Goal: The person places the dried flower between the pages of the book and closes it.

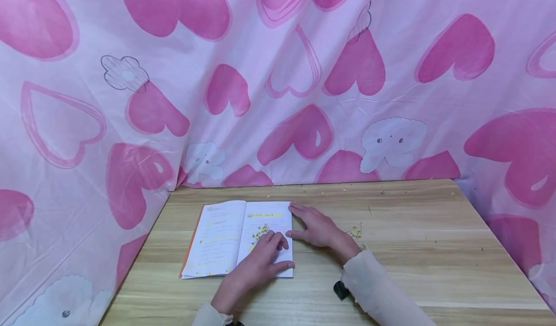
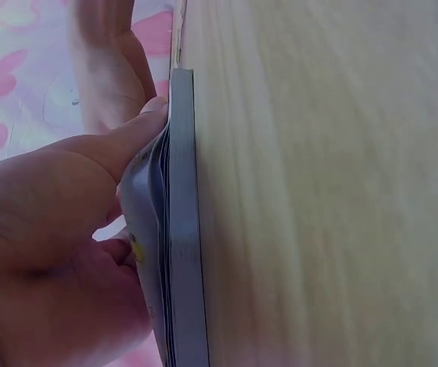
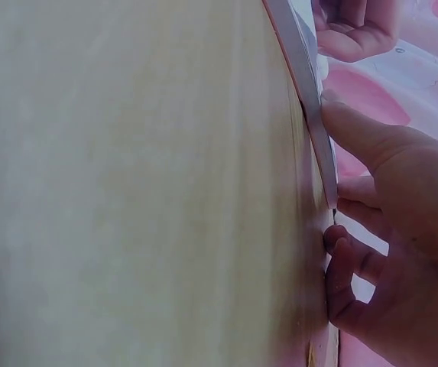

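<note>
An open book [image 1: 217,234] with printed, yellow-marked pages lies on the wooden table, its orange cover showing along the left edge. Small yellow flower sprigs [image 1: 262,230] lie on the right-hand page, partly hidden by my left hand [image 1: 262,258]. That hand rests over the lower part of this page, fingers bent loosely, thumb on the page close to its outer edge. In the left wrist view the upper pages [image 2: 148,199] bulge up a little from the page block. My right hand [image 1: 319,227] lies along the book's right edge, its thumb and fingertips touching the edge.
More yellow sprigs [image 1: 355,231] lie on the table [image 1: 417,268] just past my right wrist, and small plant bits are scattered toward the back and right. A pink heart-print curtain [image 1: 286,75] hangs behind the table and at both sides.
</note>
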A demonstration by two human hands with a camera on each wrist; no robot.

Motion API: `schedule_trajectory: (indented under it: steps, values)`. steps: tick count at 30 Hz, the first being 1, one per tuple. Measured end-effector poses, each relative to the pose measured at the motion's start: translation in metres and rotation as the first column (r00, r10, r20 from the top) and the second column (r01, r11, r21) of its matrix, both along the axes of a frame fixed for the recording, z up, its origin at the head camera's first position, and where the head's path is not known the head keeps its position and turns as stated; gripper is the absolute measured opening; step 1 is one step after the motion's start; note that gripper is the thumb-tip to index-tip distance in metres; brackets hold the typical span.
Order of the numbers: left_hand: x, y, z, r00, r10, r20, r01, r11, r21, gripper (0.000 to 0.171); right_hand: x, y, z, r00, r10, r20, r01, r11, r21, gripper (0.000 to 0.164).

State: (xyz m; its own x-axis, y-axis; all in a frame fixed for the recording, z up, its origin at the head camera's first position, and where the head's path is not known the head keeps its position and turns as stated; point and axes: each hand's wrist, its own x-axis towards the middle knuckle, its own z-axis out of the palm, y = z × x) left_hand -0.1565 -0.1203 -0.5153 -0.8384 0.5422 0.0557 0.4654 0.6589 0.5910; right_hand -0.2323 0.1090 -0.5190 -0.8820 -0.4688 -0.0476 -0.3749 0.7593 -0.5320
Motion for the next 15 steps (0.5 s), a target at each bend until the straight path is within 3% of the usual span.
schedule_trajectory:
  steps: [7,11,15]
  values:
    - [-0.0018,-0.0003,0.0002,0.999,0.04,0.035,-0.04,0.999,0.003,0.033,0.0008,-0.0001,0.0004,1.0,0.0,-0.012,0.0,1.0,0.008,0.083]
    - [-0.0008,0.0003,0.0013,0.999,0.032,-0.01,-0.033,0.999,-0.026,0.038,0.0017,-0.0004,0.0002,0.999,0.014,-0.041,-0.014,1.0,0.008,0.075]
    - [0.0003,0.001,0.0023,0.994,-0.008,-0.107,0.006,1.0,-0.026,0.044,0.0022,-0.0006,0.0005,0.998,0.018,-0.059,-0.019,1.0,-0.02,0.064]
